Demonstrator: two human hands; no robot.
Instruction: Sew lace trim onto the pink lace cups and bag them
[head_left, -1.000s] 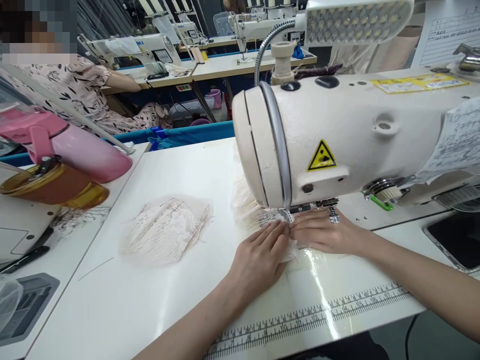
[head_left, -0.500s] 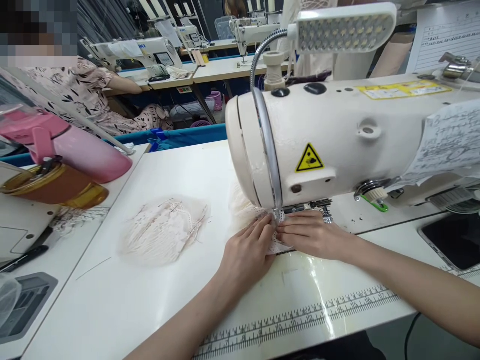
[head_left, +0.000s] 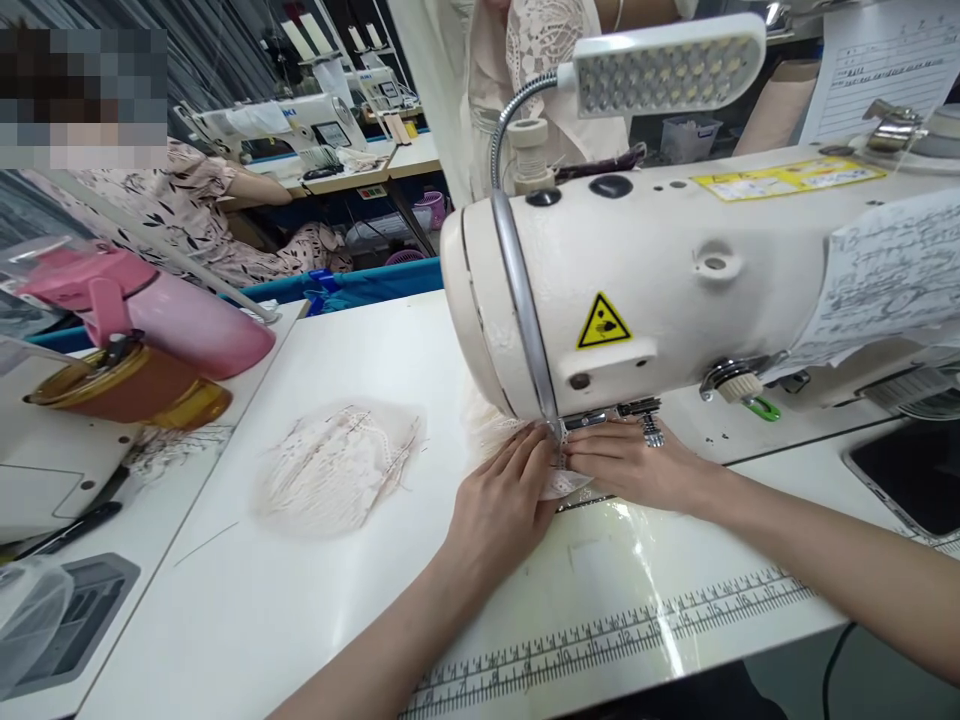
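Both hands down flat at the foot of a cream sewing machine [head_left: 675, 270], right under its head. Left hand [head_left: 501, 505] palm down, fingers stretched forward and pressing on a small scrap of white lace [head_left: 559, 483], fingertips just left of the presser foot area. Right hand [head_left: 634, 465] also palm down, fingers pointing left, pinning the same lace from the right side. No clenching anywhere, just loose flat fingers holding the fabric to the table, tips of the two hands nearly touching each other. Lace mostly hidden under the fingers, only a bit of scalloped edge peeking out near the needle; more pale ruffled fabric [head_left: 484, 425] bunched behind the left hand, against the machine.

Further left on the white table [head_left: 360, 340], well apart from the hands: a round pile of pinkish lace pieces [head_left: 339, 465]. Printed ruler strip [head_left: 615, 635] running along the near edge of the table. Yellow warning sticker [head_left: 603, 322] on the machine's front, LED lamp [head_left: 667, 62] on a gooseneck above it, taped paper sheet [head_left: 889, 275] on the right.

Far left: pink bottle [head_left: 161, 312] lying on top of an amber container [head_left: 124, 385]. Another person in a patterned top [head_left: 187, 215] seated at a far machine, back left.
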